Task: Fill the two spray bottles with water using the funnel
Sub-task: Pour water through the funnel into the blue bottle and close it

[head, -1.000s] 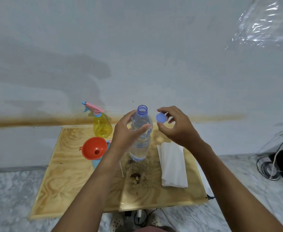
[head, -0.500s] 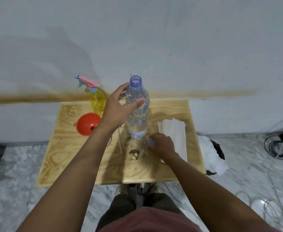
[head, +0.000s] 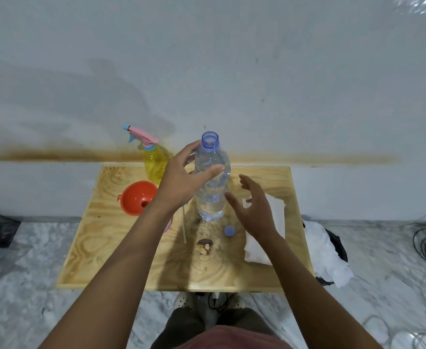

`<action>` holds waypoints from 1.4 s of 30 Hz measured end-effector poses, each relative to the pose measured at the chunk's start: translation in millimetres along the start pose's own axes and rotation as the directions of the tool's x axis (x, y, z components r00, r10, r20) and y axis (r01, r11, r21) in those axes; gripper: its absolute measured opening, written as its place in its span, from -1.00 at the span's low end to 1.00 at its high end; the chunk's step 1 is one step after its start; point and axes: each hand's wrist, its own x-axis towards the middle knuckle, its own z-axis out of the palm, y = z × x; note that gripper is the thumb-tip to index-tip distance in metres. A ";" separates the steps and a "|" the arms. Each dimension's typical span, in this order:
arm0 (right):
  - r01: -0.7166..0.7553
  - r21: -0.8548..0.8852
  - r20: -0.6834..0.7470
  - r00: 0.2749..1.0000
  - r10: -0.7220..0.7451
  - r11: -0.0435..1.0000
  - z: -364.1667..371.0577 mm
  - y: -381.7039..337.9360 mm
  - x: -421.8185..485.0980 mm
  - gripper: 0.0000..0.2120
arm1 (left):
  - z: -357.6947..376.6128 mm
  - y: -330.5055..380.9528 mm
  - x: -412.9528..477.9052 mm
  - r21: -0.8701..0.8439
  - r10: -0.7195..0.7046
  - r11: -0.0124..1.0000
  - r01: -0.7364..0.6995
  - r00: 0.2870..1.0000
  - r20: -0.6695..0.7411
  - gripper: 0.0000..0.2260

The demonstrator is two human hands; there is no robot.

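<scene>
Your left hand [head: 181,182] curls round the uncapped water bottle [head: 211,190] mid-table, steadying it for the pour. Your right hand [head: 254,212], fingers spread and empty, hovers at its 4 o'clock, with the blue cap [head: 229,231] parked clear at 5. The funnel [head: 139,196] waits at 9, probably seated in the second sprayer that your arm hides. The yellow spray bottle [head: 155,165] stands at 11.

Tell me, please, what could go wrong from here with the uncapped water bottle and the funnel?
The water bottle is uncapped and gripped by the left hand alone; a quick tilt could spill onto the tissues beside it.
The left forearm passes close by the orange funnel, whose seat is hidden; it might knock it.
The loose cap lies near the open right hand and could be brushed off.
</scene>
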 end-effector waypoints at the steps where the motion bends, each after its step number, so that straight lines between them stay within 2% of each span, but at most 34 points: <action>1: 0.060 0.054 0.002 0.998 -0.060 0.997 -3.2 -11.3 2.5 -0.32 | -0.1 1.0 -0.3 0.003 0.000 1.000 0.000 1.000 0.002 -0.50; 3: 0.151 0.109 0.045 0.987 -0.157 0.983 -2.2 -28.1 9.7 -0.21 | -0.7 4.2 -0.5 0.012 -0.008 1.000 0.008 1.000 0.007 -0.52; 6: 0.214 0.139 0.081 0.971 -0.226 0.967 13.1 -33.4 21.0 -0.14 | -2.9 6.4 -0.5 0.013 -0.015 1.000 0.015 1.000 0.023 -0.54; 13: 0.306 0.123 -0.064 0.952 -0.300 0.944 43.7 -20.0 32.6 -0.08 | -13.6 3.0 2.2 0.020 -0.077 0.997 0.075 0.992 0.102 -0.50; 17: 0.359 0.144 -0.096 0.933 -0.348 0.922 46.6 -22.3 39.4 -0.13 | -14.7 4.5 3.4 0.013 -0.089 0.996 0.088 0.991 0.097 -0.50; 22: 0.285 0.205 -0.072 0.958 -0.276 0.936 46.9 -32.5 44.5 -0.31 | -14.3 5.5 5.1 0.015 -0.083 0.996 0.082 0.993 0.084 -0.50; 25: 0.288 0.196 -0.072 0.957 -0.280 0.937 42.1 -43.5 42.2 -0.41 | -16.2 8.3 6.4 -0.003 -0.075 0.997 0.076 0.993 0.091 -0.51; 30: 0.344 0.208 -0.101 0.939 -0.330 0.916 28.5 -64.7 41.8 -0.38 | -32.0 18.6 7.8 -0.007 -0.030 0.999 0.031 0.994 0.108 -0.44; 33: 0.357 0.258 -0.072 0.934 -0.350 0.898 18.9 -77.1 43.7 -0.42 | -56.6 17.8 1.2 -0.020 -0.016 1.000 0.017 0.998 0.054 -0.37; 36: 0.371 0.277 -0.029 0.925 -0.378 0.887 11.7 -85.4 43.7 -0.37 | -87.8 -0.4 -11.5 0.131 -0.040 0.990 0.048 0.997 -0.059 -0.34; 38: 0.382 0.259 0.023 0.916 -0.401 0.887 7.8 -92.2 44.6 -0.33 | -107.1 -21.3 -22.4 0.296 -0.112 0.944 0.147 0.985 -0.129 -0.25; 40: 0.393 0.240 0.085 0.902 -0.422 0.888 5.3 -98.1 45.7 -0.28 | -122.2 -43.3 -33.7 0.421 -0.211 0.873 0.249 0.968 -0.135 -0.11; 42: 0.368 0.239 0.141 0.903 -0.407 0.899 3.4 -104.0 44.8 -0.24 | -131.2 -62.8 -42.3 0.463 -0.306 0.829 0.314 0.947 -0.094 -0.01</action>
